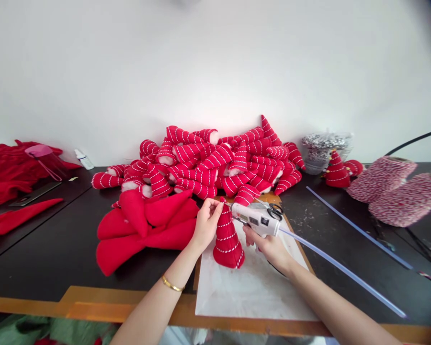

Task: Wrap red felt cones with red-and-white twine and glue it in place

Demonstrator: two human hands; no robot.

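Note:
My left hand [207, 221] pinches the tip of a red felt cone [228, 242] wound with red-and-white twine. The cone stands upright over a white sheet [251, 297], its wide end down. My right hand [267, 247] is wrapped round the handle of a white glue gun [256, 218], whose nozzle points left at the cone's top. A long clear glue stick [341, 270] sticks out of the gun's back. Black-handled scissors [275, 211] lie just behind the gun.
Twine-wrapped cones [201, 163] are heaped by the wall. Plain red cones [129, 235] lie left of my left hand. Twine spools [405, 199], a loose glue stick [359, 227] and a tinsel-filled container [314, 153] are on the right. Red fabric [14, 167] and a small bottle [84, 159] are far left.

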